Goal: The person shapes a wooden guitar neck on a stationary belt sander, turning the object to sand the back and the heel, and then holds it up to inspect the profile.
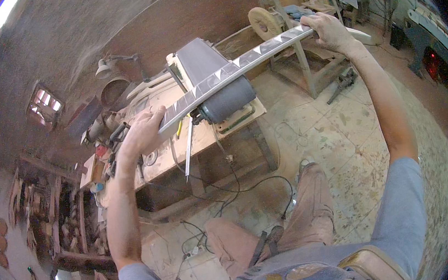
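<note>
A long guitar neck [258,54] with a dark fingerboard and pale triangular inlays stretches across the space before me, tilted up to the right. My left hand [144,129] is closed around its lower left end. Near the other end, my right hand [329,33] grips it, fingers over the edge; a pale tip [360,36] sticks out past that hand. Just behind and under the neck is a belt sander with a grey belt [201,59] and a dark front roller [230,99]. I cannot tell whether the neck touches the belt.
The sander stands on a wooden workbench [166,163] with a desk lamp [104,69] and clutter at left. A wooden stand holds a buffing wheel [265,23] at back right. Black cables [235,191] hang down to the dusty tiled floor. A shelf rack [66,213] stands left.
</note>
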Available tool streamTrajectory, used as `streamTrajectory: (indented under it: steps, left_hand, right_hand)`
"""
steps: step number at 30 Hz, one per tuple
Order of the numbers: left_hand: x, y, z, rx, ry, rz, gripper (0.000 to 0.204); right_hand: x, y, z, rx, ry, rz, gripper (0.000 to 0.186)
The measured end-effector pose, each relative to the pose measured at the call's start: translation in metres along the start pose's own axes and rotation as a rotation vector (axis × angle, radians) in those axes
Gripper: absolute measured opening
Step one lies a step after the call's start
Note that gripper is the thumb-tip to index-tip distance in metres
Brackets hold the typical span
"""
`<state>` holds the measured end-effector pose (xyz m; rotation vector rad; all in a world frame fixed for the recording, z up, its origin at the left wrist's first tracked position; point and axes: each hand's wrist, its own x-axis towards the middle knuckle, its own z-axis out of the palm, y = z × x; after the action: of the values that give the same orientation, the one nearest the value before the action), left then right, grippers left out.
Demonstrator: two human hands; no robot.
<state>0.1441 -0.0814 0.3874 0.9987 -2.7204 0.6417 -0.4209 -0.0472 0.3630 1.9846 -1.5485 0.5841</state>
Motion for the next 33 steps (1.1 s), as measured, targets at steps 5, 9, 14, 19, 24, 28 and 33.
streamTrajectory:
  steps: [5,9,14,19,24,28,33]
  left_hand:
    - [0.004,-0.01,-0.043,-1.113,-0.783,-0.907,0.047]
    - [-0.027,-0.045,-0.004,-0.518,-0.356,-0.536,0.048]
    - [-0.035,0.005,-0.013,-0.003,0.331,-0.474,0.043]
    - [-0.071,-0.02,-0.014,-0.11,0.161,-0.361,0.032]
    - [-0.08,-0.059,-0.037,-0.83,-0.504,-0.577,0.035]
    - [-0.076,-0.05,-0.054,-0.934,-0.621,-0.762,0.035]
    - [-0.124,-0.073,-0.002,0.251,0.205,-0.069,0.043]
  right_hand:
    - [0.026,-0.017,-0.04,0.024,-0.406,0.033,0.028]
    - [0.038,-0.039,-0.036,0.045,-0.55,0.015,0.039]
    - [0.014,-0.05,0.011,-0.263,0.078,-0.198,0.058]
    - [0.017,-0.07,0.005,-0.098,0.035,-0.242,0.048]
    - [0.053,-0.063,-0.016,0.271,-0.605,-0.068,0.048]
    - [0.068,-0.065,-0.019,0.388,-0.908,0.038,0.054]
    - [0.037,-0.097,0.009,0.079,-0.259,-0.207,0.057]
